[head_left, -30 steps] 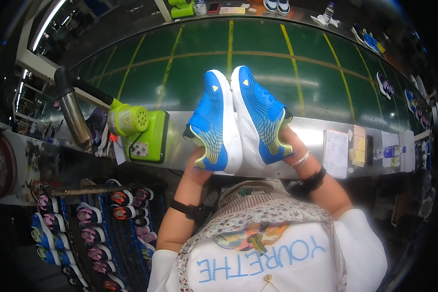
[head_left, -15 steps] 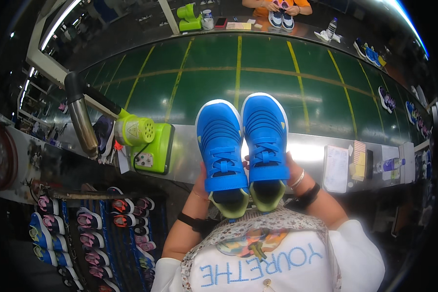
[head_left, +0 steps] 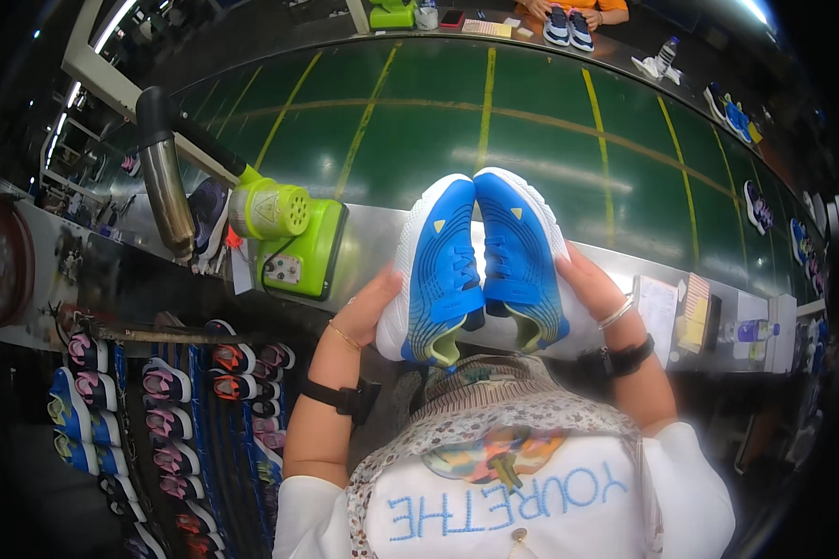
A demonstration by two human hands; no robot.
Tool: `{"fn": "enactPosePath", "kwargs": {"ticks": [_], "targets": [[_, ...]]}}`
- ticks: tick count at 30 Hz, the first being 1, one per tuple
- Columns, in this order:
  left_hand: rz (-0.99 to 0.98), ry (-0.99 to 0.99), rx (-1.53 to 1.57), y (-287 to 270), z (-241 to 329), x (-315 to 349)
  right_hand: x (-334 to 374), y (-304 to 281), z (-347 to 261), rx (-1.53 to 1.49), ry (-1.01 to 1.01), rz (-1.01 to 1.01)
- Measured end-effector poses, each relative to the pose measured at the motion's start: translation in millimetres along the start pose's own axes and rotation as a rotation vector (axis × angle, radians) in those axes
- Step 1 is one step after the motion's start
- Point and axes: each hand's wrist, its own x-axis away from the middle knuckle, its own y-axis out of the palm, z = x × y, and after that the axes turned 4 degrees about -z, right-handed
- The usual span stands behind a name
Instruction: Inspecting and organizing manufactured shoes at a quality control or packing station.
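Tilts blue left shoe (head_left: 436,265) and right shoe (head_left: 517,256) soles-outward from level, gripping them with left hand (head_left: 375,303) and right hand (head_left: 591,285) half-closed.

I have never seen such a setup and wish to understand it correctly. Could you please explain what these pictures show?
There is no robot: a person works bare-handed, seen from a fisheye camera worn on the head, which bends straight edges. The left hand holds one blue shoe by its white sole; the right hand holds the other blue shoe likewise. On the metal bench are a lime-green machine, left, and papers, right. Beyond lies a yellow-lined green surface; across it, another person's hands are at other shoes.
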Motion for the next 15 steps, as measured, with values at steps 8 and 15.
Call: {"fn": "enactPosePath", "kwargs": {"ticks": [8, 15], "targets": [[0.122, -0.029, -0.172, 4, 4, -9, -6, 13, -6, -0.002, 0.01, 0.055], [0.14, -0.014, 0.384, -17, -11, -9, -18, 20, 4, -0.847, 0.169, -0.025]]}}
